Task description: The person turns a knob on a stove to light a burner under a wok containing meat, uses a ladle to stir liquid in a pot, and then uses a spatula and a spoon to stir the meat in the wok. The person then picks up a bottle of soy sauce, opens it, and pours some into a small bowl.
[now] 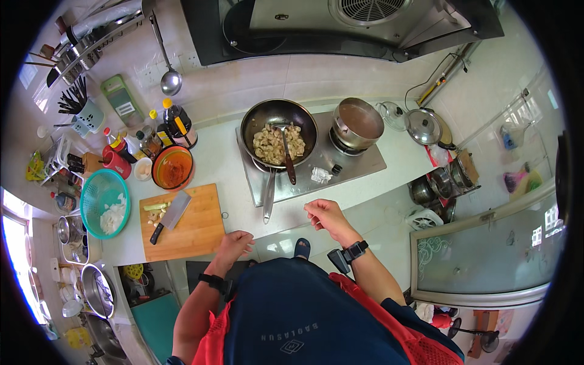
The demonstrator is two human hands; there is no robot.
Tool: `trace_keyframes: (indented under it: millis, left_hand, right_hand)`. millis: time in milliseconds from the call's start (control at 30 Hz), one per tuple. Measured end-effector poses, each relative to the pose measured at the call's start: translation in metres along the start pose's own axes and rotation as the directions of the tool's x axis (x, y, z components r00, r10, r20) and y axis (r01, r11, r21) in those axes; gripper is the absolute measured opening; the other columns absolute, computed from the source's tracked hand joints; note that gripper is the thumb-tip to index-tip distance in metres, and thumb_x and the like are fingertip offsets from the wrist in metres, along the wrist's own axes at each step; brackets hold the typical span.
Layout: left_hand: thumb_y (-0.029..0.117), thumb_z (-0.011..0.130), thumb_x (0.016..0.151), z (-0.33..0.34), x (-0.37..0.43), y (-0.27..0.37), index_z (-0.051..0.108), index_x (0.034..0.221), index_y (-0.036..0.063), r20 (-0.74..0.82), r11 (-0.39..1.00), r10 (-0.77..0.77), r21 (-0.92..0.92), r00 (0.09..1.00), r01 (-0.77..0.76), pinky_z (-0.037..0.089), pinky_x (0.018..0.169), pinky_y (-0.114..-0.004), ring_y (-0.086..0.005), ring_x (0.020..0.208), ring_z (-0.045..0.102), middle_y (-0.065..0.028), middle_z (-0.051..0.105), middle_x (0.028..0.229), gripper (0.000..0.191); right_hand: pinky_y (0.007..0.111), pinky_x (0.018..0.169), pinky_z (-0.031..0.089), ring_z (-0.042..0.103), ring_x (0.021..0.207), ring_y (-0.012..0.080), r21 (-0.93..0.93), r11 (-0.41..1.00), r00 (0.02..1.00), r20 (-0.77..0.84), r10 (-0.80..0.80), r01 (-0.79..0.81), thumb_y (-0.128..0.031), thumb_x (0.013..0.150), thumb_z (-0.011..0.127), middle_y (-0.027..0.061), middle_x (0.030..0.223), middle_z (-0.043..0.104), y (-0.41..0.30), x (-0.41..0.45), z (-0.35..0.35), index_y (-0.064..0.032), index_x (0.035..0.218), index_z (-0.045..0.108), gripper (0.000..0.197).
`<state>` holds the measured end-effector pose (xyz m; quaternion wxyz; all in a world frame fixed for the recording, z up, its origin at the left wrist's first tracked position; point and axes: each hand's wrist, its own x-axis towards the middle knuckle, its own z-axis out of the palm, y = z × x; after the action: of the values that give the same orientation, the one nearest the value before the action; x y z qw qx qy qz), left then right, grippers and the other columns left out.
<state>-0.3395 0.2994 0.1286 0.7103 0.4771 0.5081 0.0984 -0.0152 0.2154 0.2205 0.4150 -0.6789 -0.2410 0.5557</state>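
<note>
My left hand [235, 246] hangs over the counter's front edge, just right of a wooden cutting board [203, 223], fingers loosely bent and holding nothing. In front of the gas stove [365, 166], my right hand [329, 219] is raised with loosely curled fingers and nothing visible in them. A wok [248, 118] on the left burner contains browned meat pieces [269, 148] and a spatula with a brown handle [289, 162]. The wok's handle [269, 196] points towards me. On the right burner stands a metal pot [358, 123] of brownish liquid. A cleaver [177, 210] rests on the board beside garlic and pale green vegetable pieces [157, 206].
A turquoise colander [125, 219] contains white slices. Near it are a bowl of red-orange sauce [174, 166], a small white bowl [143, 169] and sauce bottles [178, 121]. Crumpled white paper [321, 175] lies on the stove. Pot lids [423, 127] stand right. The range hood [319, 36] overhangs.
</note>
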Motion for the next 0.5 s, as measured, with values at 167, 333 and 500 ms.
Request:
trace_keyframes:
  millis: [167, 333, 500]
  left_hand:
    - [0.029, 0.068, 0.105, 0.014, 0.018, 0.017, 0.063, 0.14, -0.0011, -0.038, 0.999, 0.015, -0.041, 0.999, -0.016, 0.059, 0.073, -0.03, -0.0175, 0.09, 0.071, -0.011, 0.071, 0.122, 0.047]
    - [0.029, 0.067, 0.105, 0.036, 0.051, 0.03, 0.06, 0.146, 0.0014, 0.015, 0.997, 0.002, -0.072, 1.0, -0.001, 0.059, 0.074, -0.031, -0.0181, 0.092, 0.072, -0.0108, 0.07, 0.127, 0.05]
    - [0.026, 0.061, 0.109, 0.048, 0.063, 0.028, 0.063, 0.141, 0.0036, 0.076, 0.998, 0.036, -0.055, 0.996, -0.031, 0.059, 0.073, -0.031, -0.0168, 0.089, 0.072, -0.0078, 0.073, 0.123, 0.039]
  right_hand:
    - [0.028, 0.062, 0.053, 0.064, 0.078, 0.011, -0.049, 0.999, 0.993, -0.118, -0.017, 0.011, -0.035, 0.101, 0.074, 0.0005, 0.096, 0.068, -0.005, 0.03, 0.001, -0.0083, 0.109, 0.07, 0.028]
    - [0.033, 0.067, 0.057, 0.064, 0.089, 0.0142, -0.108, 0.994, 0.974, -0.226, -0.016, -0.009, -0.043, 0.099, 0.074, 0.0037, 0.113, 0.066, -0.002, 0.082, 0.013, -0.007, 0.125, 0.063, 0.046]
    - [0.036, 0.069, 0.058, 0.066, 0.089, 0.0172, 0.006, 0.998, 0.972, -0.224, 0.068, -0.068, -0.048, 0.1, 0.072, 0.0065, 0.121, 0.063, 0.001, 0.121, 0.028, -0.0064, 0.131, 0.059, 0.053]
